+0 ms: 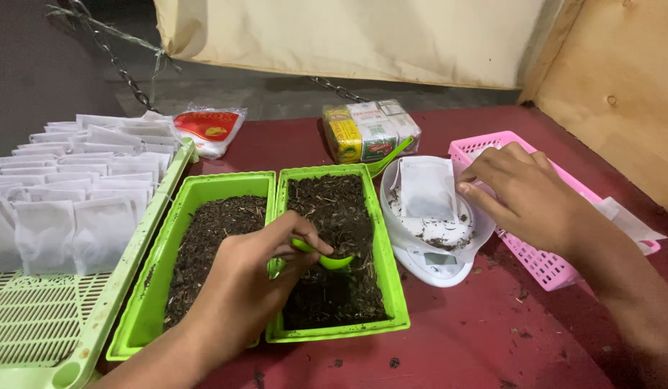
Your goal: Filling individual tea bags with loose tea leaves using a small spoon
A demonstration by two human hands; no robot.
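Leftmost, the slatted green tray (74, 317) is holding rows of small white filter bags (67, 194). Scooping step: my left hand (251, 277) is pinching a green spoon (326, 258) and dipping it into the loose dark tea in the right green tub (337, 248); the left tub (204, 252) is holding tea too. Next I judge a level carry. My right hand (525, 191) is pinching an empty bag (427, 189) over the white scale bowl (431, 230), beside the pink basket (543, 263).
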